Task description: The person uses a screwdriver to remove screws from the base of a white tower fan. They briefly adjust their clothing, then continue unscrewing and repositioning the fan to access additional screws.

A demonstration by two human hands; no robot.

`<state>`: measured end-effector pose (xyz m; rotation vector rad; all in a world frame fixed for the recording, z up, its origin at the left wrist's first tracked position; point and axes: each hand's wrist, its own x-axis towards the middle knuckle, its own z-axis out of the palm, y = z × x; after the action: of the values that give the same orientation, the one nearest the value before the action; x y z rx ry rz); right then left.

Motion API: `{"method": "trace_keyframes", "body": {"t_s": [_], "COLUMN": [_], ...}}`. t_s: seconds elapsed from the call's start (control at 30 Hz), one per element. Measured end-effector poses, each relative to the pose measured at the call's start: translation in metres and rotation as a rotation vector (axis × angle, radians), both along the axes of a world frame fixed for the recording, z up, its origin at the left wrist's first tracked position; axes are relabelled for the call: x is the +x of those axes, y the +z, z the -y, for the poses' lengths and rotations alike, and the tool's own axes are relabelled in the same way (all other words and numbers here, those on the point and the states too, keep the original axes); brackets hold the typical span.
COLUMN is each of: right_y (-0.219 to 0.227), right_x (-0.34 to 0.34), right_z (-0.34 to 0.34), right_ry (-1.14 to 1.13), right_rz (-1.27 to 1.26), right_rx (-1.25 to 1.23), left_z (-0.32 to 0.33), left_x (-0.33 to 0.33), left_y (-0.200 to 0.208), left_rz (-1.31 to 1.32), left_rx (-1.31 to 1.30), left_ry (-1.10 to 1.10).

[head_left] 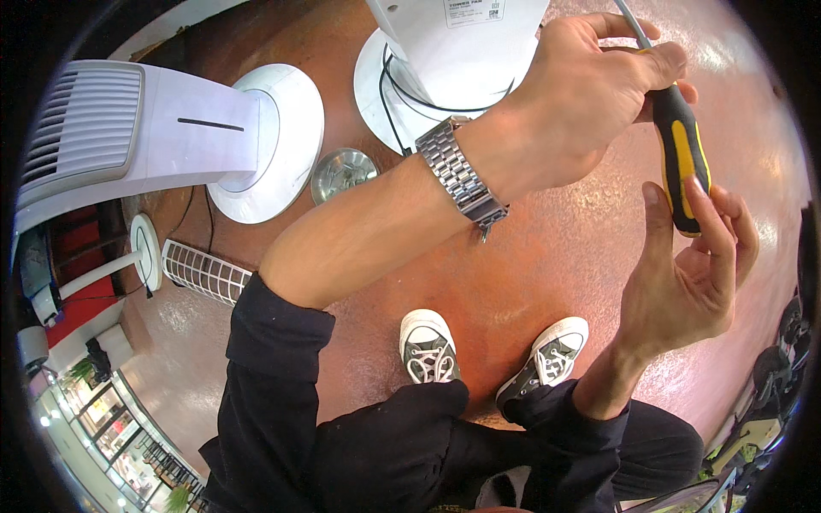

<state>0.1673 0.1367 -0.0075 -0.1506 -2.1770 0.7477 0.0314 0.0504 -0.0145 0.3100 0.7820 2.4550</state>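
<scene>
One screwdriver is held at the right, above the floor. Its neck is pinched by the left hand, presumably for steadying; its butt is loosely ringed by fingers of the right hand, presumably for guidance, though firm contact cannot be told. Yellow inlays are set into its black handle, beneath a metal shaft.

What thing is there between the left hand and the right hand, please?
In the head view, the screwdriver's black-and-yellow handle spans that stretch, from the left hand to the right hand at its butt end.
</scene>
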Motion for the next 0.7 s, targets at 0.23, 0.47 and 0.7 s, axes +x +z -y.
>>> {"method": "trace_keyframes", "body": {"t_s": [0.23,0.47,0.7], "right_y": [0.022,0.0,0.01], "right_x": [0.0,-0.003,0.001], "right_z": [0.016,0.004,0.016], "right_ry": [-0.044,0.017,0.007], "right_rz": [0.212,-0.003,0.096], "right_rx": [-0.558,0.017,-0.571], "left_z": [-0.004,0.002,-0.002], "left_x": [0.001,0.001,0.002], "left_y": [-0.006,0.002,-0.007], "left_rz": [0.155,-0.03,0.12], "left_rx": [0.254,-0.046,0.252], "left_ry": [0.008,0.062,0.008]}}
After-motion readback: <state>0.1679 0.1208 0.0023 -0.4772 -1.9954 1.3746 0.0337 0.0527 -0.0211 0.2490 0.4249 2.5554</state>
